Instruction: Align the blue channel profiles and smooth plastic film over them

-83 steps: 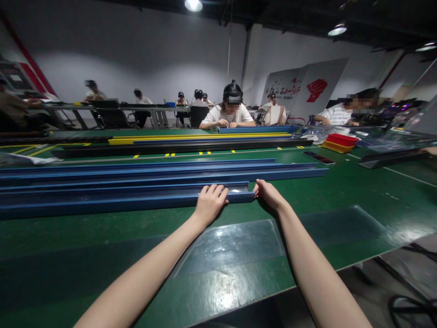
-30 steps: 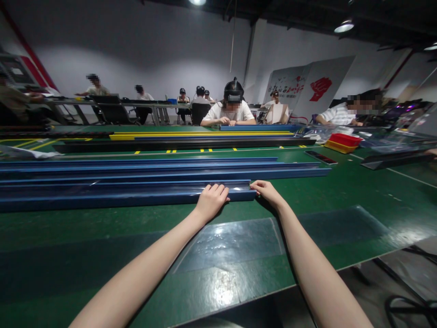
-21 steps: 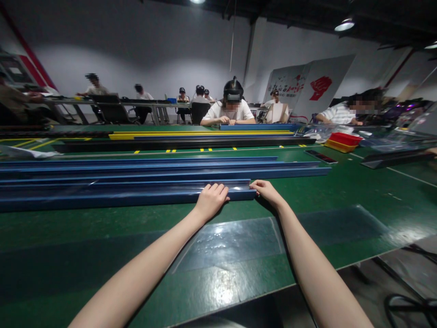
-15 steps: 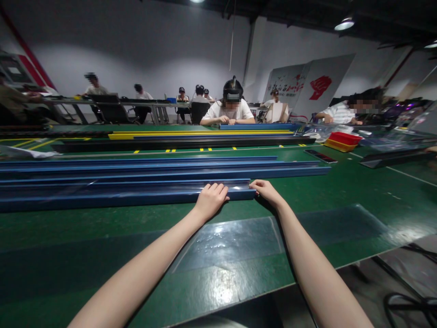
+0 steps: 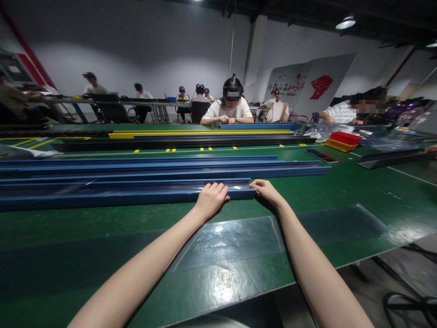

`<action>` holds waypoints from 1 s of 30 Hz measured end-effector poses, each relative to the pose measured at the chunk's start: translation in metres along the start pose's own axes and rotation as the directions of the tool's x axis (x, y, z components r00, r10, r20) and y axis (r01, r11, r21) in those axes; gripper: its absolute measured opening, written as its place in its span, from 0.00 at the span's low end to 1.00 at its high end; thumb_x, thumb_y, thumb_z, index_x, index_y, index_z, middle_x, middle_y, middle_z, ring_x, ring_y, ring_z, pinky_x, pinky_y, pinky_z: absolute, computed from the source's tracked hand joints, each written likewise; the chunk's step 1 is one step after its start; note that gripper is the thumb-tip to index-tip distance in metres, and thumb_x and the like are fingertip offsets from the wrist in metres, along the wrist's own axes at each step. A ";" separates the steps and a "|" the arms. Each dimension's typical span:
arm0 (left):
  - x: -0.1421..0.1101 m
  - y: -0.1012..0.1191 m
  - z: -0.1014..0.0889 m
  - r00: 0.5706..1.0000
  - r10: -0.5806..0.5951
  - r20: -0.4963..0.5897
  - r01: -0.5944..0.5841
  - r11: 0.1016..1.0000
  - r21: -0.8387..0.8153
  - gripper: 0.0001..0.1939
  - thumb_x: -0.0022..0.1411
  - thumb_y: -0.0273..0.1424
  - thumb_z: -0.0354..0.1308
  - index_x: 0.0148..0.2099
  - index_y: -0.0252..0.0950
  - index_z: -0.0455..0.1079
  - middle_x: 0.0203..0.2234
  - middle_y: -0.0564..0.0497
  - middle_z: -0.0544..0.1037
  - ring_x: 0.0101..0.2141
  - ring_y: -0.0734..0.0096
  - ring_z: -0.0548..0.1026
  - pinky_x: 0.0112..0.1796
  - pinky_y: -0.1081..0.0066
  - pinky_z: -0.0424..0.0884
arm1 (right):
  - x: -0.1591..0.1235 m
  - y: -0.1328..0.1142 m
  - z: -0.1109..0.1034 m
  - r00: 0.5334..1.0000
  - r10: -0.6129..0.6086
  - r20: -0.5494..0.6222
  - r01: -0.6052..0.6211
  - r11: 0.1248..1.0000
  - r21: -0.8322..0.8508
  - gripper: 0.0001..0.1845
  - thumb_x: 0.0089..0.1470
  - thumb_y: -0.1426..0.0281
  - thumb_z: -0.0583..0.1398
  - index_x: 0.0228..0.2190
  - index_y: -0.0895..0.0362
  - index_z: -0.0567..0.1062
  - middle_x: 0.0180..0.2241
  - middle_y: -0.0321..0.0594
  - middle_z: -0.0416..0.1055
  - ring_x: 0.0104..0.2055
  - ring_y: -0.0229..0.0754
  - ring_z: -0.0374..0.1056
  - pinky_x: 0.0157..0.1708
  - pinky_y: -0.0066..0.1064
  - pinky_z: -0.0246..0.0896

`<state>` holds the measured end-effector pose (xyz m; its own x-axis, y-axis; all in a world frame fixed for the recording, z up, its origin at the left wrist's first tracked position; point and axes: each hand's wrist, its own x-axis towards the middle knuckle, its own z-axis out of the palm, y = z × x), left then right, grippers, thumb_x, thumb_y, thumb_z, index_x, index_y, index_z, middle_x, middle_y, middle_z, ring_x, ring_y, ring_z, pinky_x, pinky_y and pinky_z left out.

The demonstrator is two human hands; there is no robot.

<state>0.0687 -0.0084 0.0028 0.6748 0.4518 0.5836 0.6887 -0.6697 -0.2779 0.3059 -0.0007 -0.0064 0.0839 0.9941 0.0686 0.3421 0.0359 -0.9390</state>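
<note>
So the blue channel (image 5: 112, 195) I've got lies right in front of me, its open end just between my hands, and past that end the green surface (image 5: 351, 189) runs on to my right. My left hand (image 5: 210, 199) sits over its near wall, fingers close together and bent inward; can't tell if that's a grip or just resting. My right hand (image 5: 266, 190) is at the end, thumb and finger drawn together, but whether they're pinching anything is too small to see.

The channel's long and straight, low walls both sides, shiny inside. More blue channels (image 5: 293, 171) lie just behind, parallel. A clear, glossy sheet (image 5: 232, 239) lies flat nearer me, by the surface's slanting front edge. Farther back: a phone (image 5: 321, 156), a red tray (image 5: 344, 138), a yellow channel (image 5: 170, 135), then a co-worker (image 5: 239, 109) leaning in, grey wall (image 5: 164, 50) behind.
</note>
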 end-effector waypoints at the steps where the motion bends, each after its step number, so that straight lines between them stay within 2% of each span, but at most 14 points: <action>1: 0.000 0.000 0.000 1.000 0.000 0.004 0.000 1.000 -0.001 0.09 0.59 0.36 0.54 0.36 0.34 0.65 0.29 0.50 0.72 0.31 0.66 0.68 0.30 0.68 0.54 | 0.000 0.000 0.000 1.000 -0.002 0.001 0.002 1.000 -0.001 0.12 0.35 0.62 0.58 0.18 0.59 0.68 0.15 0.30 0.60 0.18 0.30 0.53 0.21 0.26 0.47; 30: 0.000 0.000 -0.001 1.000 -0.005 0.027 0.006 1.000 -0.013 0.09 0.61 0.35 0.51 0.36 0.34 0.65 0.28 0.49 0.72 0.31 0.66 0.68 0.30 0.68 0.55 | 0.001 0.004 0.000 0.999 -0.033 -0.013 0.032 0.995 -0.099 0.11 0.36 0.62 0.57 0.17 0.58 0.67 0.15 0.31 0.60 0.19 0.32 0.54 0.22 0.26 0.49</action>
<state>0.0680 -0.0088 0.0032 0.6781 0.4708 0.5644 0.6889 -0.6747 -0.2649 0.3071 0.0000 -0.0103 0.0847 0.9910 0.1040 0.4354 0.0571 -0.8984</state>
